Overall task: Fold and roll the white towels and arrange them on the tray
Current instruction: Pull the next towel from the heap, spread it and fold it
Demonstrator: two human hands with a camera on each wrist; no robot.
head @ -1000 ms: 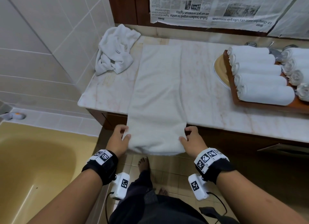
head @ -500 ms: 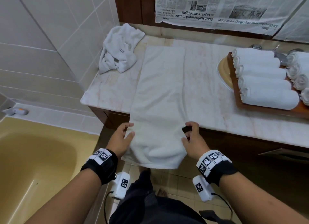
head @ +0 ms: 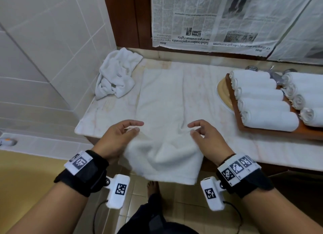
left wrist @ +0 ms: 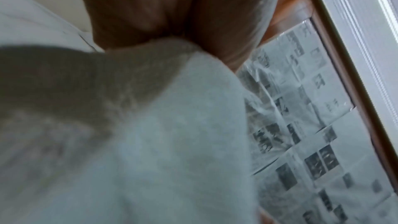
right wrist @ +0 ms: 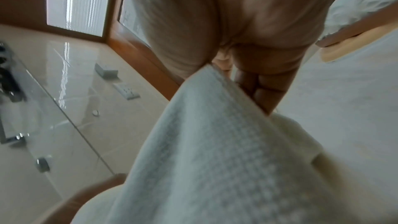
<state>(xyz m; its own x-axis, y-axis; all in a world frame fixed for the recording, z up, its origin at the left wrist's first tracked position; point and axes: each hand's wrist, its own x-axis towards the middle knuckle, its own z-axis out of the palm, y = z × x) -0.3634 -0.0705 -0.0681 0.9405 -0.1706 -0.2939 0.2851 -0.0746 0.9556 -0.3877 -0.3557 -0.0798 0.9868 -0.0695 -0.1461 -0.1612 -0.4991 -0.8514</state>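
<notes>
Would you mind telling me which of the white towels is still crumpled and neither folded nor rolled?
The crumpled towel in the counter's back left corner; the flat towel is held by both hands, the rest are rolled on the tray.

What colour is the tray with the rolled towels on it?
The tray is reddish-brown wood. The head view shows it best.

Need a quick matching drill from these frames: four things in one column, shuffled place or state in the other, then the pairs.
Things:
1. flat towel
2. crumpled towel
3. rolled towels
4. newspaper

Places or states:
A. stuck up on the wall behind the counter
B. lined up on the wooden tray
C. near end lifted by the left hand and right hand
D. heaped in the counter's far left corner

Pairs: 1-C, 2-D, 3-B, 4-A
</notes>
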